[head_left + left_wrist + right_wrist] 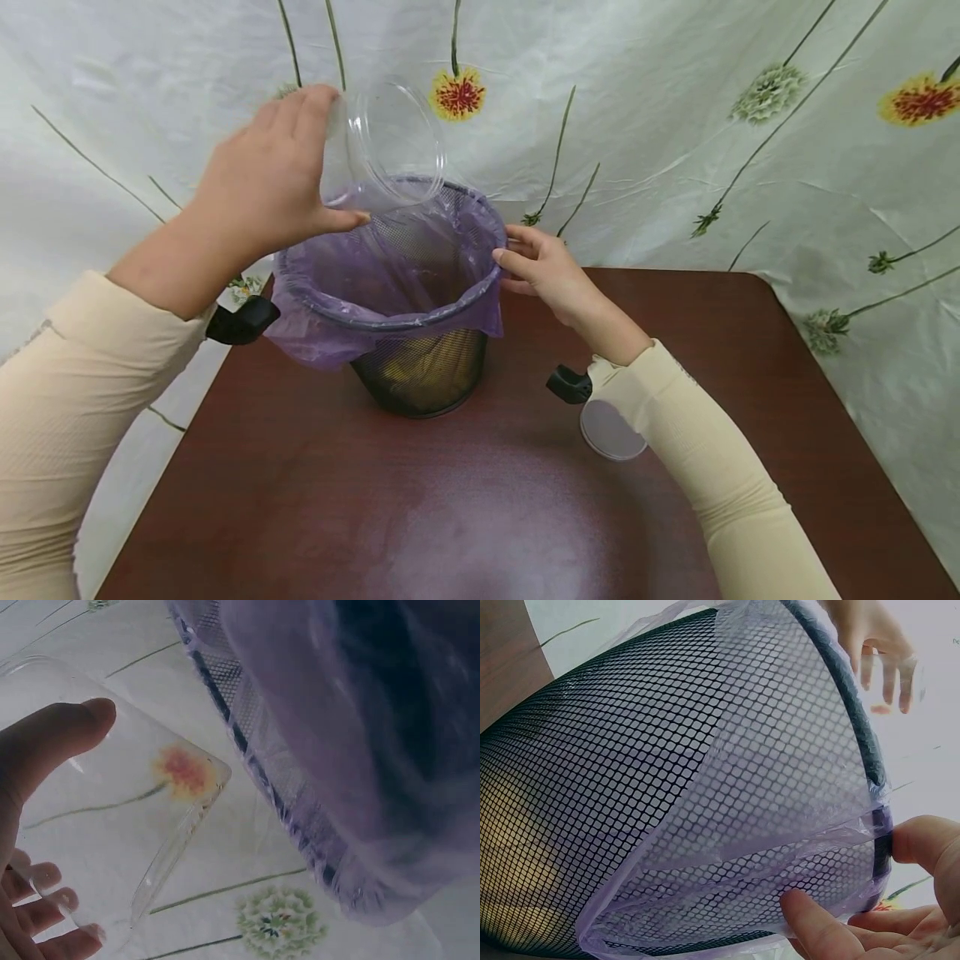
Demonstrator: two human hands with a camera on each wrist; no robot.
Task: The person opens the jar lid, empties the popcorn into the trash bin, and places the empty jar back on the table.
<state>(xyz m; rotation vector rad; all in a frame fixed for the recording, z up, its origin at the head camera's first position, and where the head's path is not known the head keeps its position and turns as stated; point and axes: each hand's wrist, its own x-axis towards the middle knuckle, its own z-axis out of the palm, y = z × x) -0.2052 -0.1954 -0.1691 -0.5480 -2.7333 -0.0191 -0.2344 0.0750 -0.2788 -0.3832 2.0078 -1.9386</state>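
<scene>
My left hand (273, 171) holds a clear plastic jar (358, 137) tilted on its side above the bin, its round mouth turned to the right. In the left wrist view, the thumb lies along the jar's near wall and the other fingers show through the far side. Below it, a black wire-mesh trash bin (420, 379) stands upright, lined with a purple plastic bag (322, 329) folded over the rim. My right hand (543, 271) grips the bin's right side at the rim, with fingertips against the bag and mesh (780, 787).
A round, pale lid (611, 433) lies on the dark red-brown table (420, 500), partly behind the right sleeve. Something yellowish (517, 855) shows through the lower mesh. A flower-patterned cloth (645, 125) hangs behind the table. Black wrist cameras sit at both cuffs.
</scene>
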